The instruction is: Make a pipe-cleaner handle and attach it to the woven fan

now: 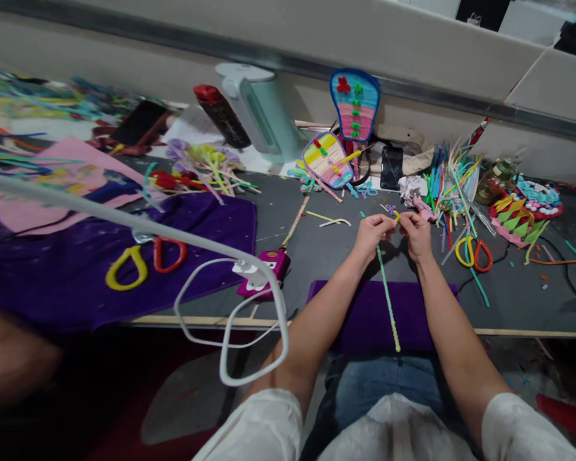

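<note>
My left hand (374,232) and my right hand (415,232) meet over the dark grey table (326,250), fingertips pinched together on the top end of a long pipe cleaner (388,301). It is green along most of its length and yellow at both ends, and it hangs down toward my lap across a purple cloth (365,317). A small purple bit (390,208) lies on the table just beyond my fingers.
Yellow-and-red scissors (473,251) lie right of my hands; a second pair (144,259) rests on a purple sheet (100,269) at left. A pink glue gun (266,269), white cable (230,320), pipe cleaner bundle (454,176), fan-shaped crafts (354,105), a mint dispenser (264,112).
</note>
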`<action>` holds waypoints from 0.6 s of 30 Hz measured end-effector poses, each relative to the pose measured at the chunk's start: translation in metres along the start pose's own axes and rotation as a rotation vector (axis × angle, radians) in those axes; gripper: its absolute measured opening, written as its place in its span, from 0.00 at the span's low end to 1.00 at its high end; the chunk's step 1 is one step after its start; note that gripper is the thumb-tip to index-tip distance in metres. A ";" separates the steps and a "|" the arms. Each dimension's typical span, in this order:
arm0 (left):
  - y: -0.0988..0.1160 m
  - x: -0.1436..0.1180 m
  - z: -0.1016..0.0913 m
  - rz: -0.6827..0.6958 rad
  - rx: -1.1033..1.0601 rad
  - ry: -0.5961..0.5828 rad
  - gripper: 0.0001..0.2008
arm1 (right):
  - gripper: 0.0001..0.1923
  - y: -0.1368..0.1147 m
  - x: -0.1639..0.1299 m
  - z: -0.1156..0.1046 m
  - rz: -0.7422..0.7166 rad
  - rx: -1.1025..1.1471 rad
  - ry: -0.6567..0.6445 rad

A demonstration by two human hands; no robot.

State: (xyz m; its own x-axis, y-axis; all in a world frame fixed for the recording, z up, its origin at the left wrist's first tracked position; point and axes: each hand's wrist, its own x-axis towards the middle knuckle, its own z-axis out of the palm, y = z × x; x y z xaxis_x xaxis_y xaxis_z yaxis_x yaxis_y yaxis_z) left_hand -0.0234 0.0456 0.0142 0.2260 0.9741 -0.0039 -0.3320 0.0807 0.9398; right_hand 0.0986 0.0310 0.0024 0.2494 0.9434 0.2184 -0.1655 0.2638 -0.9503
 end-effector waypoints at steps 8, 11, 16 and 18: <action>-0.004 -0.010 0.006 0.307 0.388 0.159 0.08 | 0.13 0.009 0.000 0.007 -0.003 -0.085 0.105; -0.005 -0.012 0.005 0.407 0.542 0.146 0.08 | 0.12 0.014 0.001 0.008 0.010 -0.063 0.145; -0.008 -0.007 0.001 0.424 0.595 0.154 0.09 | 0.12 0.015 0.001 0.009 0.028 -0.060 0.133; -0.007 -0.004 -0.002 0.430 0.609 0.174 0.09 | 0.12 0.014 0.002 0.008 0.034 -0.079 0.116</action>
State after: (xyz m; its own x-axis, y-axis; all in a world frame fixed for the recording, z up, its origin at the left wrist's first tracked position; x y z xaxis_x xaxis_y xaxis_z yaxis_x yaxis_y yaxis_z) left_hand -0.0237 0.0413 0.0066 0.0269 0.9166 0.3989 0.2166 -0.3949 0.8928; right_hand 0.0887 0.0377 -0.0084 0.3547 0.9206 0.1630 -0.1009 0.2111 -0.9723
